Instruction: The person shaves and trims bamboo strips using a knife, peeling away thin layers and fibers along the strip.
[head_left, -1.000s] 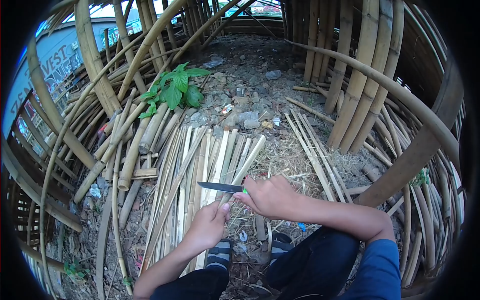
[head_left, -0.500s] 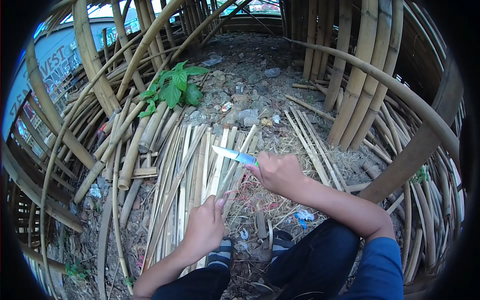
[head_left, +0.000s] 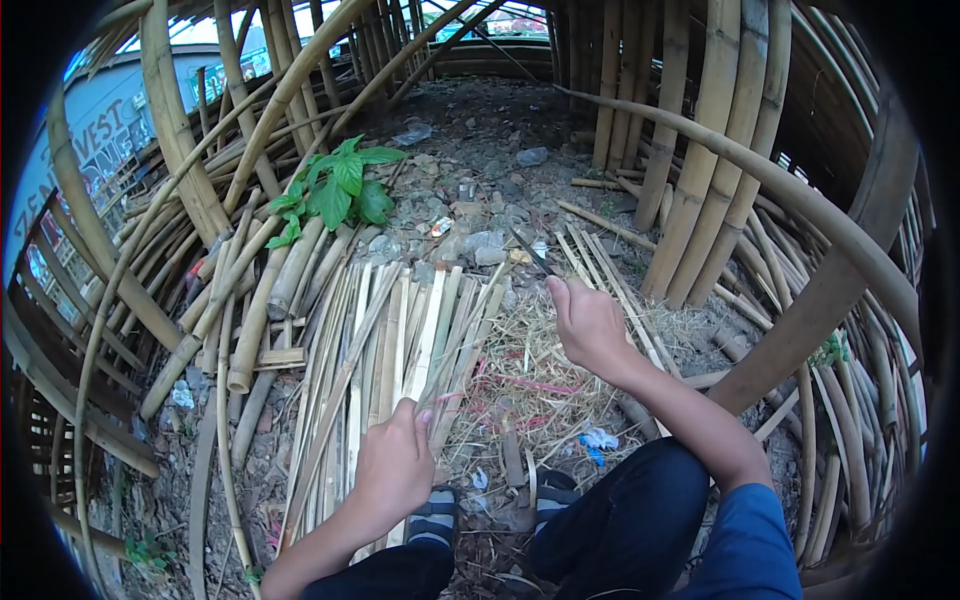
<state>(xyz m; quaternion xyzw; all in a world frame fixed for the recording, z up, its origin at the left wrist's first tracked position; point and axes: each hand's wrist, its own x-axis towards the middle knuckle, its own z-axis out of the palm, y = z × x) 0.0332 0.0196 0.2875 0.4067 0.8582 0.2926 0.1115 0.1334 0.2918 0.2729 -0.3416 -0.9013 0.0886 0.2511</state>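
My right hand [head_left: 592, 325] is closed round the handle of a knife [head_left: 531, 251]. Its thin, dark-looking blade points up and to the left, above the rubble and apart from the strips. My left hand [head_left: 395, 462] is closed at the near right of the laid-out strips, thumb uppermost. A narrow bamboo strip [head_left: 458, 352] runs from its grip up and to the right; the fingers hide its lower end. Below and beyond that hand lies a row of split bamboo strips [head_left: 385, 345], side by side on the ground.
Pale shavings with pink string [head_left: 530, 385] lie right of the strips. Bamboo poles [head_left: 265, 320] are heaped at the left beside a leafy green plant [head_left: 340, 190]. Upright bamboo posts [head_left: 715, 160] and a bent pole [head_left: 760, 155] stand at the right. My sandalled feet [head_left: 432, 515] are close below.
My right hand has moved right and slightly up with the knife, away from the strip. The blade has turned from nearly level to pointing steeply upward. My left hand keeps its grip.
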